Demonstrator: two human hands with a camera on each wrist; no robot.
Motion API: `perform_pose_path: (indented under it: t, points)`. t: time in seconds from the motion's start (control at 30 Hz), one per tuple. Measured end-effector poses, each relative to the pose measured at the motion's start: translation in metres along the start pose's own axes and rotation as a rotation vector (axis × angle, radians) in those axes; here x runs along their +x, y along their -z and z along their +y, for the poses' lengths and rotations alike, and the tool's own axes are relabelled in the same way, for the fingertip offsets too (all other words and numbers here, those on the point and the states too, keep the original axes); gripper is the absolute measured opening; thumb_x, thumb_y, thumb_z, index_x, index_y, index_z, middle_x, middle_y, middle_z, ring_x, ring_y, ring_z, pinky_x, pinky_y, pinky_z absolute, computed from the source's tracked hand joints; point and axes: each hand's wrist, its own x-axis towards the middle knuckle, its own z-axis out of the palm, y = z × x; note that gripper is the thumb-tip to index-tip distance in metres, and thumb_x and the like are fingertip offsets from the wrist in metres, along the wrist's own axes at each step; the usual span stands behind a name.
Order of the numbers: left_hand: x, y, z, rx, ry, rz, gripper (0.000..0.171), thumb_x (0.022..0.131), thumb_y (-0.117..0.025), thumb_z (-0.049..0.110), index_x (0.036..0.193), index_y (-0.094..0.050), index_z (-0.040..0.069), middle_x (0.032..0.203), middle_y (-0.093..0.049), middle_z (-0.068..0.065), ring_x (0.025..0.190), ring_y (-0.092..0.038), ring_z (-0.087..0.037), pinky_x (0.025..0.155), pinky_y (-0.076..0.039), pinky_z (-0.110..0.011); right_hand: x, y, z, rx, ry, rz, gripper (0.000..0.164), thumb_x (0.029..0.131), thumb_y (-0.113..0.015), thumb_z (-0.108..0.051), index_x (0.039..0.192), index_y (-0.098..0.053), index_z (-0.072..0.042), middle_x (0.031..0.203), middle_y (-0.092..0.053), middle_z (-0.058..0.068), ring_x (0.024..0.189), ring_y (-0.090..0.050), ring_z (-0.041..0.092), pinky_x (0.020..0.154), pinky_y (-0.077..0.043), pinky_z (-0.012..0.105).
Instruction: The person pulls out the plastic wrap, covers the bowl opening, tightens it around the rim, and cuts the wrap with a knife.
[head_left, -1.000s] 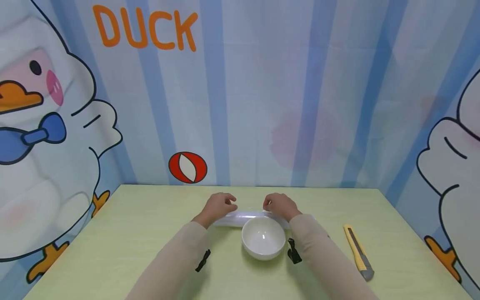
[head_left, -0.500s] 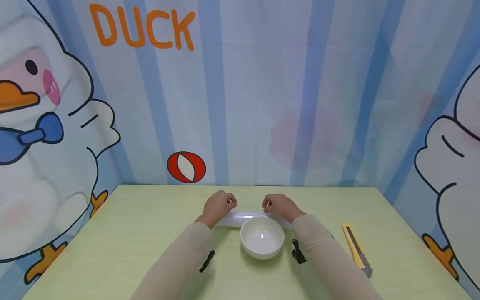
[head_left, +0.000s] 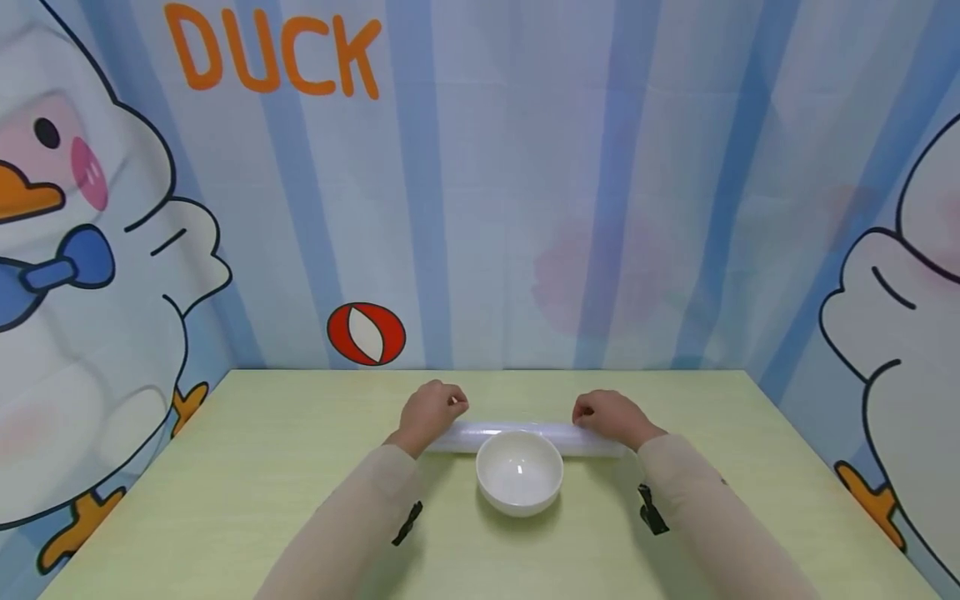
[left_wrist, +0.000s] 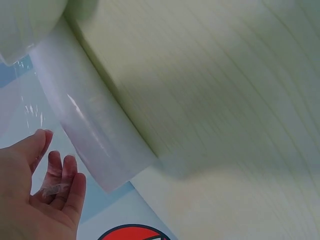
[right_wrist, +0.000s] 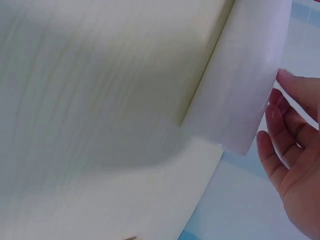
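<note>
A roll of cling film (head_left: 555,436) lies crosswise on the table behind a white bowl (head_left: 519,473). My left hand (head_left: 431,412) is beyond the roll's left part, thumb and index finger pinching the clear film (left_wrist: 32,107) that stretches off the roll. A crumpled bit of film shows by its curled fingers in the left wrist view. My right hand (head_left: 611,415) is over the roll's right part, fingers curled and thumb tip (right_wrist: 286,76) right at the roll's far edge, pinching the film there; a faint glint crosses its fingertips.
The pale yellow-green table (head_left: 300,500) ends at a blue striped backdrop (head_left: 495,208) with duck drawings. Beige sleeves with black straps (head_left: 652,510) flank the bowl. The yellow utility knife seen earlier at the right is hidden behind the right sleeve.
My right hand has moved right along the roll, uncovering more of it, and its sleeve now covers the utility knife. The left hand stays near the roll's left part. The head view has shifted slightly.
</note>
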Motion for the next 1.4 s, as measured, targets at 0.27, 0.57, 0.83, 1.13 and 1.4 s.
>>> perform_pose_path:
  t: [0.27,0.57,0.83,1.13,1.4]
  points:
    - [-0.003,0.003,-0.002,-0.030,-0.001,-0.024,0.013,0.086,-0.064,0.025,0.093,-0.071,0.016,0.085,-0.058,-0.001,0.078,-0.052,-0.015,0.069,-0.047,-0.029,-0.001,0.001,-0.001,0.028,0.020,0.020,0.009,0.090,-0.057,-0.012,0.087,-0.064,-0.009,0.084,-0.063,0.002,0.074,-0.054,0.014,0.070,-0.046,0.034]
    - [-0.002,0.008,-0.005,-0.029,-0.037,0.030,0.012,0.087,-0.062,0.023,0.092,-0.071,0.015,0.088,-0.068,0.002,0.079,-0.057,-0.014,0.074,-0.050,-0.030,0.000,0.005,-0.006,0.019,-0.005,0.046,0.009,0.090,-0.056,-0.012,0.087,-0.064,-0.008,0.083,-0.063,0.003,0.072,-0.053,0.015,0.069,-0.046,0.033]
    - [-0.004,0.016,-0.003,-0.019,-0.031,-0.002,0.014,0.089,-0.061,0.024,0.095,-0.070,0.015,0.090,-0.068,0.001,0.080,-0.057,-0.015,0.077,-0.051,-0.031,0.000,0.011,-0.007,0.025,-0.007,0.030,0.010,0.091,-0.055,-0.011,0.091,-0.064,-0.007,0.085,-0.064,0.003,0.074,-0.054,0.015,0.067,-0.046,0.032]
    - [-0.007,0.026,-0.008,0.011,-0.070,0.011,0.014,0.089,-0.060,0.025,0.093,-0.070,0.015,0.086,-0.068,0.003,0.075,-0.056,-0.013,0.070,-0.049,-0.029,0.000,0.021,-0.010,0.048,0.003,0.007,0.013,0.092,-0.053,-0.012,0.096,-0.064,-0.007,0.090,-0.065,0.008,0.076,-0.057,0.016,0.067,-0.046,0.033]
    - [-0.003,0.029,-0.009,0.017,-0.088,0.011,0.014,0.089,-0.060,0.025,0.094,-0.070,0.016,0.082,-0.066,0.004,0.072,-0.054,-0.012,0.069,-0.049,-0.027,-0.008,0.033,-0.012,0.050,0.022,0.015,0.012,0.092,-0.054,-0.014,0.095,-0.064,-0.008,0.087,-0.065,0.007,0.076,-0.057,0.015,0.069,-0.047,0.035]
